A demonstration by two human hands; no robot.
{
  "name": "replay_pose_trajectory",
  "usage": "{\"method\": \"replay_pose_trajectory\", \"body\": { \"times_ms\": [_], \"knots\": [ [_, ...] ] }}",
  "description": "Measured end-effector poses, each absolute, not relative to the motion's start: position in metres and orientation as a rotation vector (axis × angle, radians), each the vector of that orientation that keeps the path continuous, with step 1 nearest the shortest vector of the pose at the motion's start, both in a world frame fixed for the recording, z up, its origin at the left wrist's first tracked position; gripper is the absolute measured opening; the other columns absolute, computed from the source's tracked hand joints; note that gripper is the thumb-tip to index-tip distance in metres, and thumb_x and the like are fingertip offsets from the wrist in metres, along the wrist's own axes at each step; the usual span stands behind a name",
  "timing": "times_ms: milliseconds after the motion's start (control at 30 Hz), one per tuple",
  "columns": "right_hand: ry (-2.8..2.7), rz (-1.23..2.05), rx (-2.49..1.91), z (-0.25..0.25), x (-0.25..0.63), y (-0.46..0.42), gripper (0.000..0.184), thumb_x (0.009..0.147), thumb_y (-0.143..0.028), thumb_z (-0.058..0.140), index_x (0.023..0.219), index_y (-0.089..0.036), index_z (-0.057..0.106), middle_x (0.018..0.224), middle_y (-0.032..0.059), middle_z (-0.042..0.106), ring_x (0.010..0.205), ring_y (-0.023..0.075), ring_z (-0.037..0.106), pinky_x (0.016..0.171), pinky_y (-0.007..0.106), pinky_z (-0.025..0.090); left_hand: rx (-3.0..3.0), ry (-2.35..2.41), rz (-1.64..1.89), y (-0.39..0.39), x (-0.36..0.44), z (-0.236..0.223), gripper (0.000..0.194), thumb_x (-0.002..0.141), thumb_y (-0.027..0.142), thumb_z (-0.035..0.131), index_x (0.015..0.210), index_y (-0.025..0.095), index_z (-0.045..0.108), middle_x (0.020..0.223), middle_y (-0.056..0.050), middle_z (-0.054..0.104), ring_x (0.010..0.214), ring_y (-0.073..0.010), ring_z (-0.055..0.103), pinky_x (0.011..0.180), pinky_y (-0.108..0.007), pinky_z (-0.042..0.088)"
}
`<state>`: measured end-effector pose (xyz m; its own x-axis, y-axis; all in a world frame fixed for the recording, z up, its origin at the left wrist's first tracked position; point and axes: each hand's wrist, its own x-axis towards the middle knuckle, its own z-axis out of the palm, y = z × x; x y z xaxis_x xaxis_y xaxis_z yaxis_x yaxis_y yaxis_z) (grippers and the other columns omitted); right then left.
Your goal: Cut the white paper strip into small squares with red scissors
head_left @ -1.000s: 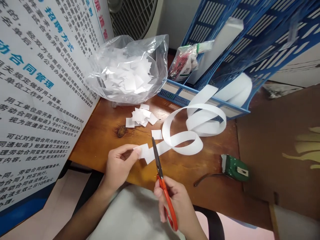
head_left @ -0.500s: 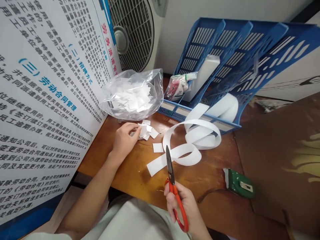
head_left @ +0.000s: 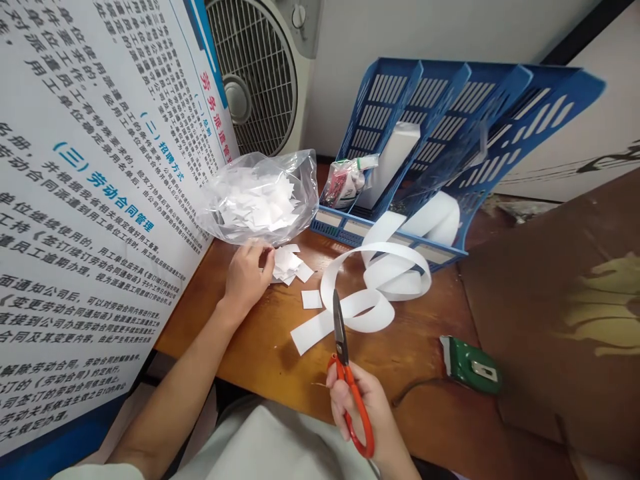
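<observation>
My left hand (head_left: 247, 277) rests at the left side of a small pile of white square pieces (head_left: 287, 264), just in front of a clear plastic bag (head_left: 303, 175) full of similar pieces. Its fingers are bent, with a gap between thumb and forefinger; the fingertips are partly hidden. My right hand (head_left: 367, 407) holds red-handled scissors (head_left: 350, 380), blades together and pointing away from me. Beyond the blade tips lies a looped white strip (head_left: 320, 331), its cut end toward me. One loose white square (head_left: 311, 299) lies between pile and strip.
A blue file rack (head_left: 325, 230) stands behind, holding a white box (head_left: 393, 163), a small packet (head_left: 345, 183) and part of the strip. A green tape measure (head_left: 470, 365) lies at right beside brown cardboard (head_left: 530, 320). A printed board (head_left: 100, 220) borders the left; a fan (head_left: 255, 73) stands behind.
My left hand has shifted slightly left and toward the bag, its thumb and forefinger now apart. The scissors stay in my right hand. The whole view has shifted a little.
</observation>
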<state>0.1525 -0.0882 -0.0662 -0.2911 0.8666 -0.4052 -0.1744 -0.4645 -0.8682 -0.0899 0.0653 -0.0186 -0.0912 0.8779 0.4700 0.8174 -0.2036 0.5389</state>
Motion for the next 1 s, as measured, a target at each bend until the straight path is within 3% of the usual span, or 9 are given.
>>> {"method": "replay_pose_trajectory", "body": {
  "times_ms": [133, 267, 567, 667, 767, 800, 867, 933, 1000],
  "knots": [
    [-0.915, 1.829, -1.169, -0.065, 0.154, -0.089, 0.054, 0.083, -0.068, 0.073, 0.077, -0.019, 0.054, 0.046, -0.0106, 0.040, 0.028, 0.0033, 0.034, 0.035, 0.015, 0.021, 2.051, 1.883, 1.305, 0.038, -0.085, 0.001, 0.010, 0.095, 0.020, 0.061, 0.092, 0.019, 0.070, 0.110, -0.010, 0.069, 0.109, -0.0236, 0.067, 0.101, -0.037, 0.054],
    [-0.911, 1.807, -1.046, -0.069, 0.158, -0.090, 0.053, 0.084, -0.068, 0.074, 0.079, -0.019, 0.054, 0.051, -0.0098, 0.042, 0.031, 0.0023, 0.033, 0.037, 0.016, 0.021, 1.770, 1.805, 1.283, -0.002, -0.080, 0.016, 0.012, 0.094, 0.025, 0.063, 0.084, 0.021, 0.070, 0.112, -0.006, 0.069, 0.094, -0.0181, 0.070, 0.075, -0.027, 0.058],
    [-0.876, 1.780, -1.033, -0.063, 0.154, -0.091, 0.049, 0.085, -0.063, 0.075, 0.080, -0.018, 0.056, 0.050, -0.0103, 0.043, 0.031, 0.0011, 0.030, 0.038, 0.017, 0.017, 1.621, 1.874, 1.209, 0.000, -0.090, 0.005, 0.014, 0.100, 0.034, 0.055, 0.100, 0.021, 0.062, 0.091, -0.001, 0.072, 0.081, -0.0167, 0.070, 0.077, -0.027, 0.052],
    [-0.845, 1.765, -1.050, -0.061, 0.153, -0.092, 0.048, 0.085, -0.061, 0.076, 0.080, -0.018, 0.056, 0.053, -0.0095, 0.046, 0.031, 0.0009, 0.032, 0.038, 0.017, 0.017, 1.657, 1.716, 0.931, -0.017, -0.097, 0.027, 0.018, 0.100, 0.036, 0.055, 0.089, 0.023, 0.060, 0.082, 0.002, 0.068, 0.078, -0.0160, 0.066, 0.071, -0.025, 0.048],
    [-0.835, 1.752, -1.057, -0.062, 0.153, -0.092, 0.048, 0.086, -0.061, 0.075, 0.081, -0.017, 0.057, 0.054, -0.0092, 0.046, 0.031, 0.0012, 0.032, 0.038, 0.017, 0.018, 1.664, 1.470, 0.402, -0.039, -0.100, 0.038, 0.024, 0.103, 0.037, 0.048, 0.085, 0.024, 0.058, 0.077, 0.003, 0.064, 0.069, -0.0159, 0.060, 0.064, -0.026, 0.045],
    [-0.840, 1.750, -1.060, -0.062, 0.153, -0.091, 0.048, 0.086, -0.061, 0.075, 0.080, -0.017, 0.057, 0.054, -0.0091, 0.046, 0.032, 0.0015, 0.033, 0.038, 0.017, 0.018, 1.678, 1.427, 0.317, -0.044, -0.100, 0.036, 0.024, 0.103, 0.036, 0.046, 0.085, 0.024, 0.057, 0.082, 0.001, 0.066, 0.074, -0.0172, 0.062, 0.069, -0.027, 0.047],
    [-0.850, 1.751, -1.059, -0.062, 0.153, -0.091, 0.048, 0.086, -0.062, 0.075, 0.080, -0.018, 0.057, 0.054, -0.0093, 0.045, 0.032, 0.0018, 0.033, 0.038, 0.018, 0.018, 1.720, 1.436, 0.321, -0.051, -0.097, 0.027, 0.024, 0.103, 0.035, 0.044, 0.088, 0.024, 0.058, 0.110, -0.005, 0.069, 0.104, -0.0232, 0.065, 0.090, -0.034, 0.051],
    [-0.856, 1.755, -1.057, -0.061, 0.153, -0.090, 0.048, 0.087, -0.061, 0.075, 0.080, -0.018, 0.056, 0.054, -0.0096, 0.044, 0.032, 0.0019, 0.032, 0.038, 0.018, 0.018, 1.737, 1.509, 0.459, -0.054, -0.091, 0.017, 0.023, 0.104, 0.036, 0.042, 0.092, 0.024, 0.058, 0.139, -0.009, 0.059, 0.139, -0.0292, 0.049, 0.111, -0.044, 0.043],
    [-0.860, 1.748, -1.053, -0.060, 0.153, -0.090, 0.049, 0.087, -0.062, 0.075, 0.079, -0.018, 0.056, 0.054, -0.0095, 0.044, 0.032, 0.0019, 0.032, 0.038, 0.018, 0.018, 1.679, 1.564, 0.632, -0.055, -0.085, 0.012, 0.023, 0.104, 0.038, 0.043, 0.093, 0.024, 0.059, 0.148, -0.009, 0.052, 0.148, -0.0300, 0.040, 0.118, -0.047, 0.038]
  ]
}}
